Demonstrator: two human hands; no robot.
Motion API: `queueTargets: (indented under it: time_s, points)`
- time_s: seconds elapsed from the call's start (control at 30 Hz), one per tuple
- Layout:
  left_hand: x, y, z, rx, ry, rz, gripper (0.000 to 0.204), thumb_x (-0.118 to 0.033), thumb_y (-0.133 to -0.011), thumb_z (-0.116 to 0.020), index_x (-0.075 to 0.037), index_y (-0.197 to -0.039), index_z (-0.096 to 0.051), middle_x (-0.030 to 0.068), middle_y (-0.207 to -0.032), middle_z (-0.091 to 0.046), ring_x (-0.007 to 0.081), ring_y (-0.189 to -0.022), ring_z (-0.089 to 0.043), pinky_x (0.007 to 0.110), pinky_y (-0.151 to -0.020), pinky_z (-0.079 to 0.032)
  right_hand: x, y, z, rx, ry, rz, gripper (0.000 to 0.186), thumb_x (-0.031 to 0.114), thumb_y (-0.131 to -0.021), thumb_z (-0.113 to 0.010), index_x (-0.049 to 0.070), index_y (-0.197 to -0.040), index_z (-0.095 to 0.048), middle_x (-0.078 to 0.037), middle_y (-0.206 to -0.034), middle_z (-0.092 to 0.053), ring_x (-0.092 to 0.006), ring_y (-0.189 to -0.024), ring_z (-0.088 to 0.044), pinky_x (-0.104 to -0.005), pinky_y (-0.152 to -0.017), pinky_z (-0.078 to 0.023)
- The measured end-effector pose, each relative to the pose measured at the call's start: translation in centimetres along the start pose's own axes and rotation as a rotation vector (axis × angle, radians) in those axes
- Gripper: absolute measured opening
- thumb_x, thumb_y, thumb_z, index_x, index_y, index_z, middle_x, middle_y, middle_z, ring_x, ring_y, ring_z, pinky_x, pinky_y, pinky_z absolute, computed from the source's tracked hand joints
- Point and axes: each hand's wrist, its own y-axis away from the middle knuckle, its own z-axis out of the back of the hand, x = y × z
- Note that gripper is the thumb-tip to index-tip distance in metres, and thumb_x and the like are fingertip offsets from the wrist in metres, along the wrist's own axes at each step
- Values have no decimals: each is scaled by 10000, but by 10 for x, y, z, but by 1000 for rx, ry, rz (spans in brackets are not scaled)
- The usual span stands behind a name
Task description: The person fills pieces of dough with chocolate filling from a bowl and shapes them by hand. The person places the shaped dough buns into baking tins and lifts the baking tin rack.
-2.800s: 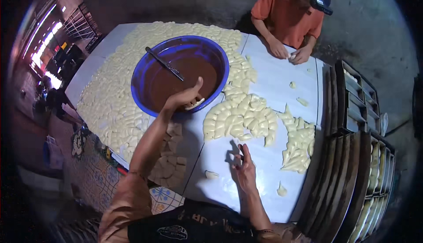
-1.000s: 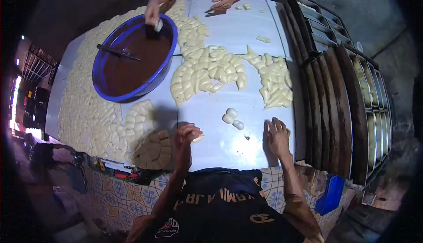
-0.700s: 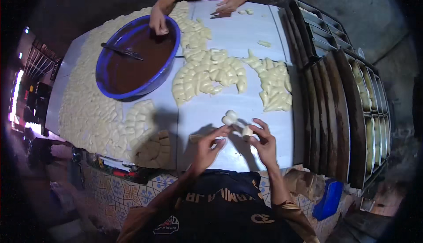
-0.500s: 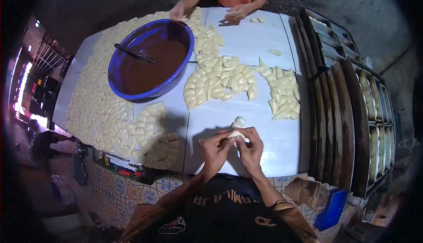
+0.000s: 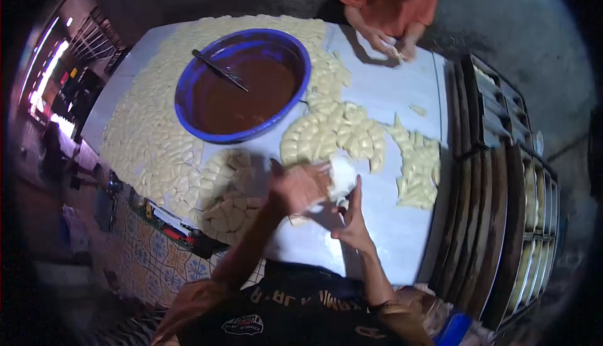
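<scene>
My left hand (image 5: 298,189) is smeared by motion, its palm toward a bright white, dough-like piece (image 5: 342,176). This piece is blurred, and I cannot tell whether the hand grips it. My right hand (image 5: 353,223) is just right of and below it, thumb and forefinger spread apart, the fingertip close to the white piece's edge. Beyond my hands, a cluster of glossy, pale dough pieces (image 5: 333,129) lies on the white tabletop (image 5: 314,242). Duller cut dough pieces (image 5: 229,211) are to the left of my left hand, partly shaded.
A blue basin (image 5: 183,117) of brown filling with a dark-handled spatula (image 5: 220,70) stands at the back left, amid many dough pieces. Another dough patch (image 5: 418,167) lies right. Stacked metal trays (image 5: 477,220) line the right edge. Across the table, a person in orange (image 5: 392,7) handles something pale.
My hands have moved apart from a pinch on small white dough, the left one blurring. The view has shifted. The other person's hands have come together around something pale.
</scene>
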Motion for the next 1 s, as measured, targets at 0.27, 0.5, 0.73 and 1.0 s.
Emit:
queueTargets:
  time_s: [0.27,0.5,0.73,1.0]
  points:
    - [-213,-50,95,-881,-2062,-338,848,-735,-900,-152,-26,-785,-602,84,-648,-582,205,-636,-560,365,-649,-431,-21,-4,-18,-132,-86,19,1374,219,-564,-898,193,-1505,104,-124,-1448,-237,-231,-1143,-440,-277,-802,-520]
    - [-125,-71,-23,-1134,-2222,-304,834,-715,-912,-193,-40,-728,-647,164,-694,-614,322,-713,-596,427,-757,-455,-19,-34,-6,-237,-107,101,1055,71,-761,-761,118,-1512,-21,-149,-1364,-417,-219,-1082,-530,-281,-832,-533]
    - [-8,-14,-37,-919,-663,-54,700,-555,-953,-368,69,-1242,-498,151,-1106,-619,223,-943,-621,342,-850,-481,-58,-47,-12,-175,-833,-236,195,84,-966,-502,-30,-1084,-607,-76,-950,-634,-141,-838,-589,-256,-762,-500]
    - [38,37,-22,-522,-1475,-109,441,63,-864,-591,70,-1292,-485,124,-1077,-569,166,-929,-590,251,-735,-519,-2,-3,-22,-321,788,256,363,-8,-763,-645,0,-1126,-630,-113,-1114,-530,-189,-923,-530,-295,-789,-449]
